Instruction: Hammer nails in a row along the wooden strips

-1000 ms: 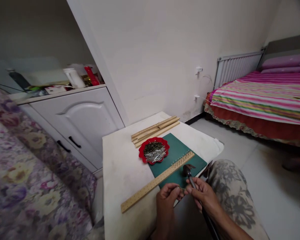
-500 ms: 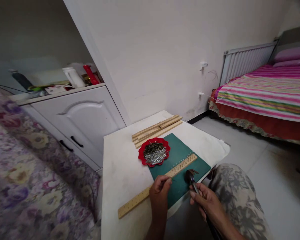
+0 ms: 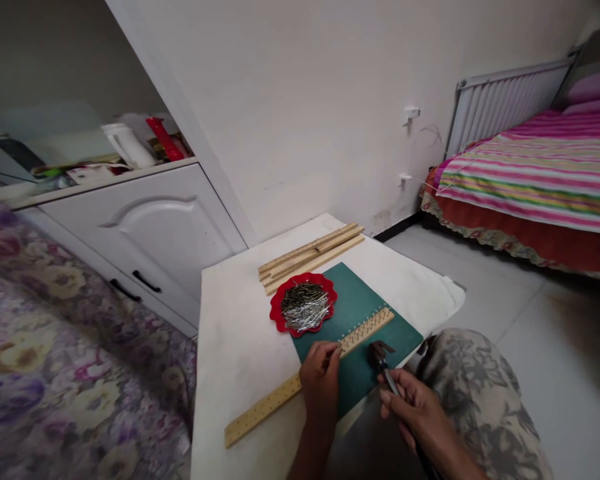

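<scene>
My left hand [image 3: 321,373] is closed in a pinch over the wooden strip [image 3: 265,408], its fingertips at the last of the standing nails. Between them is a thin nail, mostly hidden by the fingers. Rows of nails [image 3: 367,328] stand upright along the strip's far right part; the near left part shows only small dark marks. My right hand [image 3: 405,403] grips a claw hammer [image 3: 380,357] by its handle, the head held above the green mat [image 3: 357,380], to the right of the strip.
A red scalloped dish [image 3: 276,313] full of dark and silver nails sits on the mat's left edge. Behind it lie several wooden strips [image 3: 313,253] on the white-covered table [image 3: 235,313]. A floral curtain [image 3: 80,373] hangs at the left; my knee [image 3: 480,387] is at the right.
My left hand has brought the nail from just above the mat to the wooden strip, beside the standing nails. The hammer stays in my right hand, nearly in place. The view has shifted slightly.
</scene>
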A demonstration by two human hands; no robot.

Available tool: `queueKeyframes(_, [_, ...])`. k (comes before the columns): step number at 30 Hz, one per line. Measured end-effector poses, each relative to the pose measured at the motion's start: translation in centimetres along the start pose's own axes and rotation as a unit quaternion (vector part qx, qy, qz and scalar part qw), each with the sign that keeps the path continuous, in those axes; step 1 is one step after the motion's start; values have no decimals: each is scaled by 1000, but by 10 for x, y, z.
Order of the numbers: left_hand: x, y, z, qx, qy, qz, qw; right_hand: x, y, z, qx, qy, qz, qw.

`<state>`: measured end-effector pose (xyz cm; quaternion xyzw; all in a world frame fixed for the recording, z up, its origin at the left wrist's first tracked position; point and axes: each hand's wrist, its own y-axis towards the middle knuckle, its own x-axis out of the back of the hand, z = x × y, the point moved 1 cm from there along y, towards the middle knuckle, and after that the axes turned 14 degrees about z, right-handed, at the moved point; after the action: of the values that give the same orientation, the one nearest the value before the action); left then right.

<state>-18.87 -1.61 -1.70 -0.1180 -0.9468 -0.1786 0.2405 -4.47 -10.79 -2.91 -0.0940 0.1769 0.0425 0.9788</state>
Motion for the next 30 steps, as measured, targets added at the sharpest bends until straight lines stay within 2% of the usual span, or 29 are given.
queueKeyframes(5, [0,2,0,0,11,-3,1000,1,1,-1,-8,-7,6,1000])
queueKeyframes(12, [-3,1,5,17,35,25,999,3,1,-3,-7,-13,21,1000])
queueKeyframes(18, [-5,0,4,33,55,41,997,6,-2,7,13,-32,30,999])
queueKeyframes(25, [-6,0,-1,45,62,45,996,-15,4,37,24,-45,92,994])
queueKeyframes(30, [-5,0,-5,58,94,44,993,-30,12,48,24,-64,112,991])
